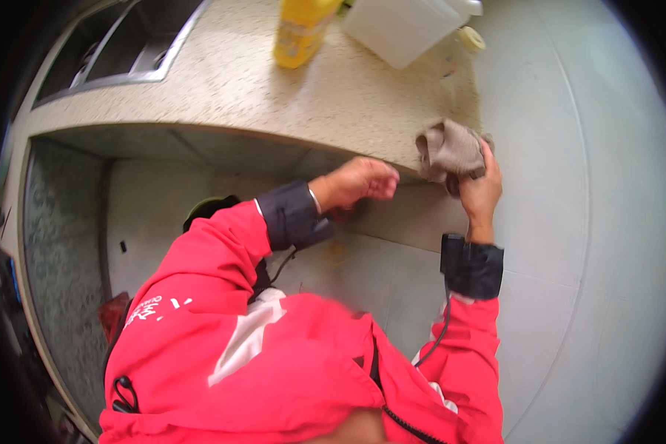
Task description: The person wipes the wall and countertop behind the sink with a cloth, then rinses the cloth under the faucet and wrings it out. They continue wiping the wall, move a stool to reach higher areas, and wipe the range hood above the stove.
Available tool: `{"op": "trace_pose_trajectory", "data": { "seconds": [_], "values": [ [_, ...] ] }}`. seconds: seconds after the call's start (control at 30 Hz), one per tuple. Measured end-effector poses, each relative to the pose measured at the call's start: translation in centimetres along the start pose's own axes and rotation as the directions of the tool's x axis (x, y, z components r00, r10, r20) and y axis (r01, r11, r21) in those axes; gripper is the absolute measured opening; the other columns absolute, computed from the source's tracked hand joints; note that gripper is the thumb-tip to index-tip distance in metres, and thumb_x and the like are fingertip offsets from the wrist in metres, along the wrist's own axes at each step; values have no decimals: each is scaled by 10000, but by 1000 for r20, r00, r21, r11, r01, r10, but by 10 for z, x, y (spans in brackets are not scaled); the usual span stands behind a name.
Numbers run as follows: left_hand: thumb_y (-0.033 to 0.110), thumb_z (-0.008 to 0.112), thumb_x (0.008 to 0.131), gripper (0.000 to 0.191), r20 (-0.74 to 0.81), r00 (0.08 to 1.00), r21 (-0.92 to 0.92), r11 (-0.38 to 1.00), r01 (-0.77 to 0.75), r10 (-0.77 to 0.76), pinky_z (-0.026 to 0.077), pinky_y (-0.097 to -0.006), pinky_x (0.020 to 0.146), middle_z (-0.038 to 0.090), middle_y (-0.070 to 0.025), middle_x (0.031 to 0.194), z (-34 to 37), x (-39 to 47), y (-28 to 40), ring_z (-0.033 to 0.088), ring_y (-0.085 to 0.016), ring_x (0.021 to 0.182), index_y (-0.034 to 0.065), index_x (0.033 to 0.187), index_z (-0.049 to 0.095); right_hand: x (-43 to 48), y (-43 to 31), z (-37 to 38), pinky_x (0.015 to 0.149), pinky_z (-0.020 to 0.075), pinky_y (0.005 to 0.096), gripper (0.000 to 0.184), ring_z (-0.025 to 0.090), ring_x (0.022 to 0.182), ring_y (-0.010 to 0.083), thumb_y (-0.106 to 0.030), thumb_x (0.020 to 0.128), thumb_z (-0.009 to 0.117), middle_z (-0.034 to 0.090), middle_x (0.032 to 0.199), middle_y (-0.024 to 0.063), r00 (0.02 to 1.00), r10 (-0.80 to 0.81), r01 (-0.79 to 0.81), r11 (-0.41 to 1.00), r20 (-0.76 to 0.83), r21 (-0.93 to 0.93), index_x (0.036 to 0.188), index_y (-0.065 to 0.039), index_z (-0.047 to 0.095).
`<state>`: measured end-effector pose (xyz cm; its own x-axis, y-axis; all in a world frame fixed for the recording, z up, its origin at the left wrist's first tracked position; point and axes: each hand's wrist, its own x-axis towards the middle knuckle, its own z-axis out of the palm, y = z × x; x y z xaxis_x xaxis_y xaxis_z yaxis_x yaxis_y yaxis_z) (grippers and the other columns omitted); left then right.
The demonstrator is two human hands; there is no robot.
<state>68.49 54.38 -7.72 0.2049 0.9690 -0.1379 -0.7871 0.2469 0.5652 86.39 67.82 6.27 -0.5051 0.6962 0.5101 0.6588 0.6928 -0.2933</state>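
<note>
My right hand (482,186) grips a bunched brown-grey cloth (449,149) at the right end of the speckled stone countertop (244,105), beside the wall. The cloth lies over the counter's front edge, with a fold hanging below my fingers. To the left, my left hand (361,178) is at the front edge with its fingers curled; it is slightly blurred and nothing shows in it. Both wrists have dark cuffs over red sleeves.
A yellow container (302,36) and a translucent white plastic container (402,28) stand on the counter, with a cream round cap (472,39) by the wall. A metal double sink (127,44) is set in at the upper left. Beneath the counter is a recess; the pale wall (544,183) rises at right.
</note>
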Motion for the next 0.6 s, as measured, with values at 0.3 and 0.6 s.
{"op": "trace_pose_trajectory", "data": {
  "seconds": [0.3,0.6],
  "values": [
    [516,491,959,711,-127,865,-222,836,-502,486,319,-444,1126,429,-228,1437,21,-150,10,420,-336,1324,-58,1369,397,-132,-175,48,1092,337,397,383,496,1271,337,-143,947,481,544,1339,198,831,-541,309,644,130,700,1293,2,553],
    [339,666,891,401,-347,851,335,899,-281,395,420,-332,966,617,-33,1212,101,-297,-90,526,-135,1158,74,1187,616,-221,-191,79,696,499,313,418,634,737,203,-252,1019,371,668,824,119,712,-635,71,490,300,869,922,23,671]
  ]
}}
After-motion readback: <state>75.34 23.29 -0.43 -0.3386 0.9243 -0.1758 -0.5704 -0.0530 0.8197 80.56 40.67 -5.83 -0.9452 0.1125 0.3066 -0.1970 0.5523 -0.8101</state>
